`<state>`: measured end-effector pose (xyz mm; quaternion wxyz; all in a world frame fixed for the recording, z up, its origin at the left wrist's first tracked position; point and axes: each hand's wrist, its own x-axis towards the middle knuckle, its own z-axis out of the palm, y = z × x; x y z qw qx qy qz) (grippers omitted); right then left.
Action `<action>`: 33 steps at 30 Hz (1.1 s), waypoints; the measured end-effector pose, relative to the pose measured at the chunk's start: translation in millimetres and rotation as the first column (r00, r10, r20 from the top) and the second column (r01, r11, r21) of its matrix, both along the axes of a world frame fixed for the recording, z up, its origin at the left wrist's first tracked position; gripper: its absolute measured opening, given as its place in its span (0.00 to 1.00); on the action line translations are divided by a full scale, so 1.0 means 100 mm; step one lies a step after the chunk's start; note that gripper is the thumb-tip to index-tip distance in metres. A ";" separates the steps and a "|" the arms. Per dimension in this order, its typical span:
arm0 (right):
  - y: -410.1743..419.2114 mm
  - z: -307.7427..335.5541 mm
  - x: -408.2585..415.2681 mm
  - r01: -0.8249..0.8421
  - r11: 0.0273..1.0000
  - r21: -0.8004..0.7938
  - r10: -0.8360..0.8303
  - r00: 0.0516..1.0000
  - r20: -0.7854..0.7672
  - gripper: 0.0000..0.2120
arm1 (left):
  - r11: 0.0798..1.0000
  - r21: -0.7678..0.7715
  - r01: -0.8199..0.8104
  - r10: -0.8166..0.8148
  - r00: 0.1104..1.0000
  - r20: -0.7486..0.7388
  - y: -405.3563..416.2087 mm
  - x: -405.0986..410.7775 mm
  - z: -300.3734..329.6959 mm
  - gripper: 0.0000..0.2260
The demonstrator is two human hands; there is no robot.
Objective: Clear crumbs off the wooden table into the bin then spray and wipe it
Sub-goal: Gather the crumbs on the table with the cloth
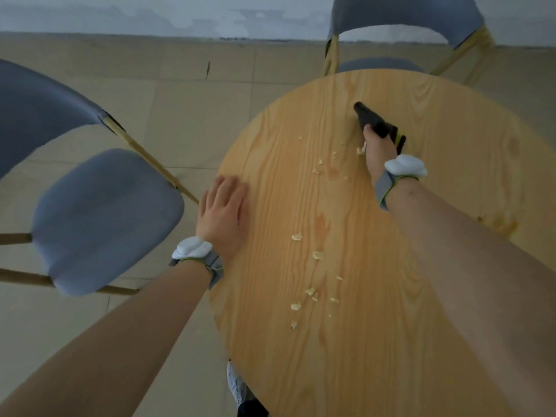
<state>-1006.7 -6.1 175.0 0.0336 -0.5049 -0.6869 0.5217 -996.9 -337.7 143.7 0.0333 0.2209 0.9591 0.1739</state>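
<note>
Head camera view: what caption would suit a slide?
Right hand grips a black brush near crumbs on the wooden table; left hand rests flat.

Two grey-blue chairs (99, 218) — beige tiled floor (195, 115) — pale wall (150, 16)

A dining corner, likely in a home or small café: a round wooden tabletop (376, 266) (crumb-strewn), grey padded chairs (99, 218) on beige floor tiles (195, 115).

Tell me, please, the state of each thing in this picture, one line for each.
Table: not yet clean, stained near its right edge.
Crumbs: scattered in a line on the table.
Black tool: on the table, gripped.
Right hand: holds the black tool.
Left hand: flat on the table edge.
Left chair: pulled back.
Far chair: seat partly under the table.
</note>
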 end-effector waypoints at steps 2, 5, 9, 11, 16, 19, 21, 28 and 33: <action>-0.20 0.01 -0.15 -0.075 0.997 -0.014 0.075 0.997 -0.015 0.28 | 1.000 0.003 0.007 -0.007 0.999 -0.034 -0.01 0.01 -0.06 0.18; -0.56 -0.05 -0.24 -0.234 0.969 0.074 0.237 0.971 -0.025 0.32 | 1.000 0.016 0.013 -0.012 0.998 -0.060 -0.05 -0.02 -0.11 0.18; -0.87 -0.11 -0.14 -0.541 0.808 0.235 0.528 0.841 0.119 0.28 | 0.999 0.018 0.038 -0.037 0.997 -0.063 -0.07 -0.01 -0.13 0.18; -0.93 -0.09 -0.09 -0.587 0.761 0.275 0.576 0.807 0.129 0.26 | 0.999 0.023 0.043 -0.041 0.996 -0.077 -0.04 -0.02 -0.12 0.17; -1.05 -0.08 0.18 -0.607 0.738 0.294 0.600 0.790 0.124 0.24 | 0.998 0.034 0.060 -0.058 0.996 -0.070 -0.04 -0.04 -0.12 0.19; -1.16 -0.10 0.46 -0.581 0.764 0.280 0.581 0.808 0.093 0.25 | 0.997 0.044 0.071 -0.066 0.994 -0.090 -0.06 -0.02 -0.13 0.18; -1.22 -0.09 0.63 -0.574 0.772 0.271 0.578 0.813 0.075 0.25 | 0.997 0.048 0.068 -0.062 0.993 -0.105 -0.06 -0.02 -0.13 0.18; -1.33 -0.04 1.20 -0.604 0.767 0.216 0.611 0.791 0.041 0.25 | 0.997 0.045 0.068 -0.061 0.987 -0.152 -0.05 -0.02 -0.17 0.18; -1.47 -0.04 1.64 -0.648 0.729 0.221 0.650 0.756 0.074 0.26 | 0.990 0.041 0.133 -0.119 0.962 -0.245 -0.06 0.00 -0.17 0.14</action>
